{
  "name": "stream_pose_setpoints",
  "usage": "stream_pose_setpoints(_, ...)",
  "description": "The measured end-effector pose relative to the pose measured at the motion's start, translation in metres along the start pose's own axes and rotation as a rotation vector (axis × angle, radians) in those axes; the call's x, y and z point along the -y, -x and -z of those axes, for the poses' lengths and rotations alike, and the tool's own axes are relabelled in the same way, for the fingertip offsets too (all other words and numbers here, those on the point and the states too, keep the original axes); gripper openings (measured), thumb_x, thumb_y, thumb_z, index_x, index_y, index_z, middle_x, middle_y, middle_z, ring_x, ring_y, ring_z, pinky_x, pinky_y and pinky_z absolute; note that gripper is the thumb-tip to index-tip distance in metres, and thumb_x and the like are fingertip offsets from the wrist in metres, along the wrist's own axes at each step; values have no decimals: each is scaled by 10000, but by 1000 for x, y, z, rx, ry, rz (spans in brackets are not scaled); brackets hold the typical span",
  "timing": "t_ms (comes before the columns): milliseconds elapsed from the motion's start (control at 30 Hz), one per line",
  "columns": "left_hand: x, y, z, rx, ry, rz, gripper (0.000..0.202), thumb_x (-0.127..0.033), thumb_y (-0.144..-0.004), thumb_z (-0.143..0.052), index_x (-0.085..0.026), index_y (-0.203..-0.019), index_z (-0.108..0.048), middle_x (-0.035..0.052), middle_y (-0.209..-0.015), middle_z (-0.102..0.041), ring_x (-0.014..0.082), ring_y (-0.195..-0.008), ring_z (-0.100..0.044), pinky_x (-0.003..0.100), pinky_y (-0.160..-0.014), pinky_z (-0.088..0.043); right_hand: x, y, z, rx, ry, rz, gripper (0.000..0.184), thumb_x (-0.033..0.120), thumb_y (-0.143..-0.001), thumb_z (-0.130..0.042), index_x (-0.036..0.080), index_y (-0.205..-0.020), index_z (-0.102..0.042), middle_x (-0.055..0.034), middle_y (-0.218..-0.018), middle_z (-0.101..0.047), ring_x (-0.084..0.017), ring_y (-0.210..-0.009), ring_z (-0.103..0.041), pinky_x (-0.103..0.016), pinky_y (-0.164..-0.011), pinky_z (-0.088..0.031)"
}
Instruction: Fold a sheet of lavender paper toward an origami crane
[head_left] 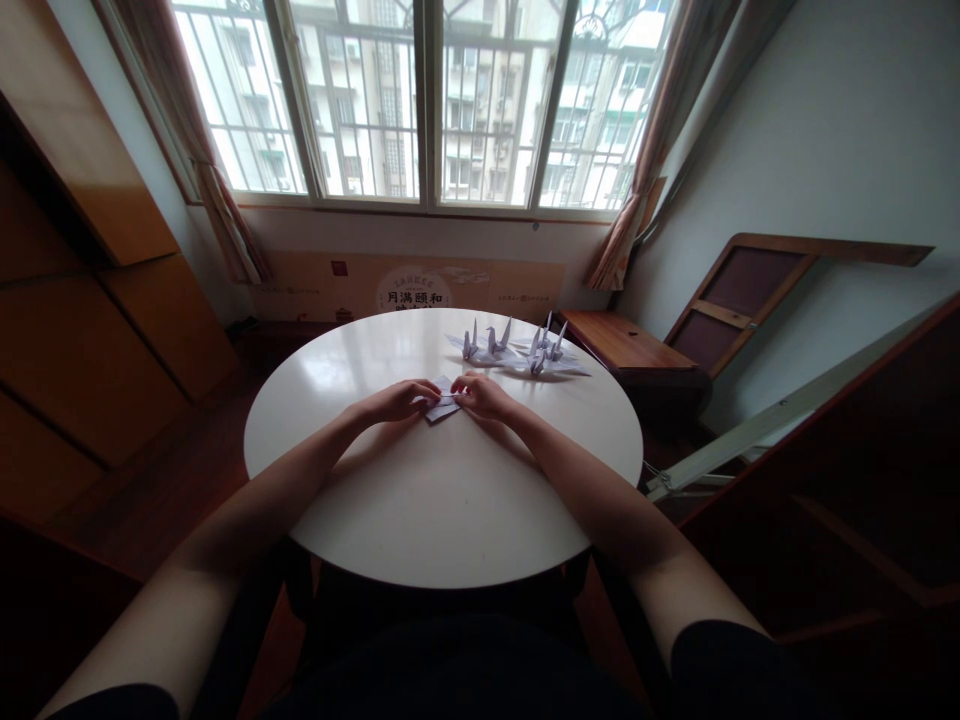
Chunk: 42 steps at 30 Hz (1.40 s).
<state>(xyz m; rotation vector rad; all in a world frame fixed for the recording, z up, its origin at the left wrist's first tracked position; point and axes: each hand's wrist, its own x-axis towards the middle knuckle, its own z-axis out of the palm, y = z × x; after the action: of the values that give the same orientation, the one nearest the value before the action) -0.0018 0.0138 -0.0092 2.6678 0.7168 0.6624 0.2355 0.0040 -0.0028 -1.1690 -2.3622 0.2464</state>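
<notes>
A small piece of folded paper, pale with a bluish tint, lies on the white round table. My left hand grips its left side with bent fingers. On the opposite side, my right hand pinches the paper between thumb and fingers. Both hands rest low over the tabletop, their fingertips close together. Beyond them stand several folded paper cranes, with upright necks and tails; more cranes sit a little to the right. The finer folds under my fingers are hidden.
Past the table's far edge, a printed cardboard panel leans below the barred window. A low wooden cabinet stands at the right, and a wooden cupboard at the left. Curtains hang beside the window.
</notes>
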Motion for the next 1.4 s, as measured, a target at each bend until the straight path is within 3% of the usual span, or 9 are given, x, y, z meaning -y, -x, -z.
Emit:
stream_pose_setpoints(233, 4, 1, 2, -4, -41, 33, 287, -254, -880, -505, -183, -1043, -731, 127, -1145, -672, 211, -976, -653, 311, -856, -514, -4, -1, -3, -43, -54, 37, 245, 43, -791, -574, 160, -955, -712, -60, -904, -628, -141, -764, -563, -260, -723, -438)
stream_pose_setpoints(367, 5, 2, 3, -22, -32, 77, 279, -268, -864, -524, -188, -1015, -745, 125, -1124, -681, 216, -962, -655, 308, -838, -518, -7, -1, -5, -73, -97, 138, 287, 23, -798, -578, 183, -973, -740, -79, -956, -628, -162, -852, -579, -304, -809, -453)
stream_pose_setpoints(500, 3, 2, 4, -34, -14, 109, 274, -317, -864, -542, -201, -992, -755, 115, -1112, -690, 210, -944, -655, 298, -840, -514, -7, -1, -4, -21, -89, 203, 316, 30, -784, -604, 233, -963, -766, -90, -1028, -622, -177, -906, -580, -349, -885, -449)
stream_pose_setpoints(1033, 3, 2, 1, -72, 91, 147, 336, -455, -846, -573, -193, -935, -764, 124, -1087, -693, 212, -962, -648, 309, -875, -513, -25, -5, 16, 47, -32, -16, 398, -28, -650, -510, 205, -797, -798, -68, -977, -672, -178, -837, -603, -281, -822, -478)
stream_pose_setpoints(1400, 13, 2, -1, -82, 46, 101, 262, -277, -841, -536, -173, -941, -755, 126, -1065, -699, 205, -946, -660, 328, -863, -514, -19, -5, 14, 46, -101, -48, 341, -17, -690, -504, 154, -774, -787, -76, -873, -687, -153, -733, -602, -253, -734, -482)
